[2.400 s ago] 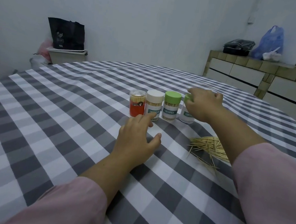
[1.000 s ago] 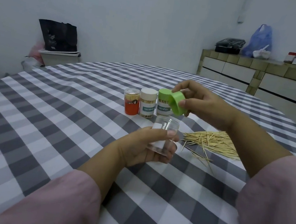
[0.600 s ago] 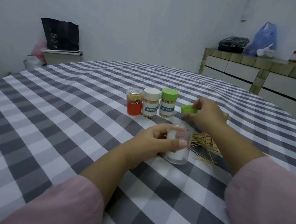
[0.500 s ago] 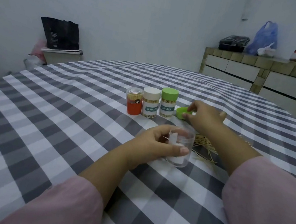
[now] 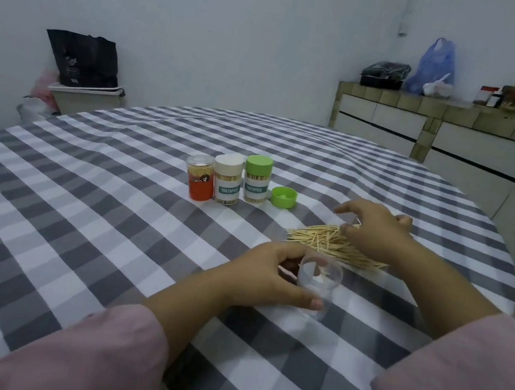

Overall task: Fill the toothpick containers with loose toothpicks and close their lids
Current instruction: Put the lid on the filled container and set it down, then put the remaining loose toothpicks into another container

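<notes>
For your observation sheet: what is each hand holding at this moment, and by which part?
The left hand grips the clear container round its side wall. The right hand rests over the loose toothpicks, holding nothing yet.

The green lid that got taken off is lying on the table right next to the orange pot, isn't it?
Not quite. In the head view the loose green lid does lie on the table, but beside the green-capped container, at the other end of the row from the orange pot.
</notes>
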